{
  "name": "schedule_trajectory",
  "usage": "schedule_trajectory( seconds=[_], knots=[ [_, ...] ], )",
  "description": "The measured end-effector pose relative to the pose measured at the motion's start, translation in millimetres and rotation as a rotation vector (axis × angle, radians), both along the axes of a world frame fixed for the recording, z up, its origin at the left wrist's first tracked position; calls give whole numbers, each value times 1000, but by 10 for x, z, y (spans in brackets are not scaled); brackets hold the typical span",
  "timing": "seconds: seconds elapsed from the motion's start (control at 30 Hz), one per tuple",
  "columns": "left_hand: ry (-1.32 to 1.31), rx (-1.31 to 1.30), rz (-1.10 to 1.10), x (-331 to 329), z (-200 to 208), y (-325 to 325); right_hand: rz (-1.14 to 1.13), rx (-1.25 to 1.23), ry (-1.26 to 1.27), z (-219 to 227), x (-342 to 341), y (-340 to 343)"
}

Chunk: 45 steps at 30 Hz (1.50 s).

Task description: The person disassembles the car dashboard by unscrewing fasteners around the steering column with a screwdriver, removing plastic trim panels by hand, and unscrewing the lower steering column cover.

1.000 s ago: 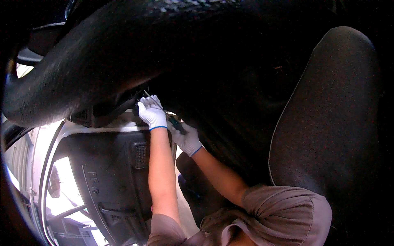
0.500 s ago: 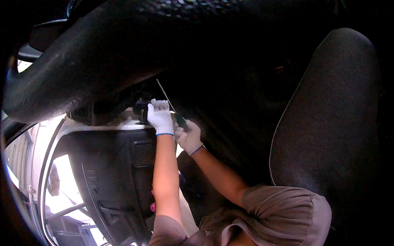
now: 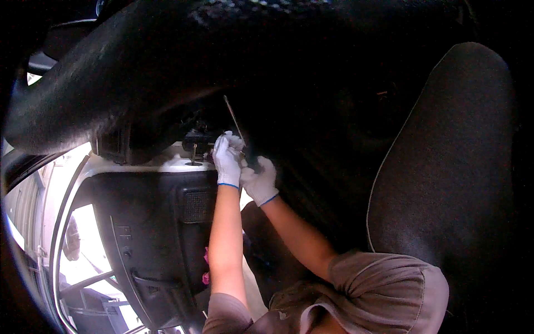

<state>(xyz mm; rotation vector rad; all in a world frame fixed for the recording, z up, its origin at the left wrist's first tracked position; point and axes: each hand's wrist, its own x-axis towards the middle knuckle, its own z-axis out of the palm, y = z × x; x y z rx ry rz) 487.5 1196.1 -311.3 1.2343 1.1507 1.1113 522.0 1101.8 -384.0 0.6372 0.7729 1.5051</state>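
My right hand (image 3: 261, 181), in a white knitted glove with a blue cuff, is closed around the dark handle (image 3: 253, 162) of a screwdriver. Its long thin metal shaft (image 3: 233, 118) points up and slightly left, with the tip in the dark area under the dashboard. Just to the left, my left hand (image 3: 227, 158), gloved the same way, has its fingers curled in beside the lower end of the shaft. What those fingers hold, if anything, is hidden. A small upright metal piece (image 3: 194, 153) stands at the door frame, left of my left hand.
A dark open car door panel (image 3: 156, 222) with a speaker grille (image 3: 198, 206) lies below left. The dark dashboard (image 3: 83, 94) spans the upper left, and a dark seat (image 3: 439, 161) rises at right. Pink items (image 3: 206, 277) are beside my left forearm.
Both hands have shifted slightly right, my left hand moving away from the upright metal piece, which is now more exposed. The screwdriver tip has moved right and up.
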Motion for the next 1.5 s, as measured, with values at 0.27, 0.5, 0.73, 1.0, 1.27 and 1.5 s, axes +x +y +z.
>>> schedule_trajectory(
  seconds=[0.27, 0.5, 0.73, 1.0, 1.27, 1.5],
  knots=[
    [-374, -325, -364, 36, -289, 179, -182, -21, -70, 827, 737, 30],
    [1023, 275, -514, 1369, -809, -133, -12, 50, -197, 1191, 909, -249],
    [879, 116, -454, 637, -1369, 562, -141, 243, -227, 1482, 698, -92],
    [1290, 302, -589, 1123, -1602, 148, 1, 191, -406, 1080, 1023, -160],
    [549, -135, -361, 928, -684, -173, -40, 120, -575, 876, 988, -59],
    [-337, -227, -508, -298, 811, 13, 84, 531, -652, 911, 731, -302]
  ],
)
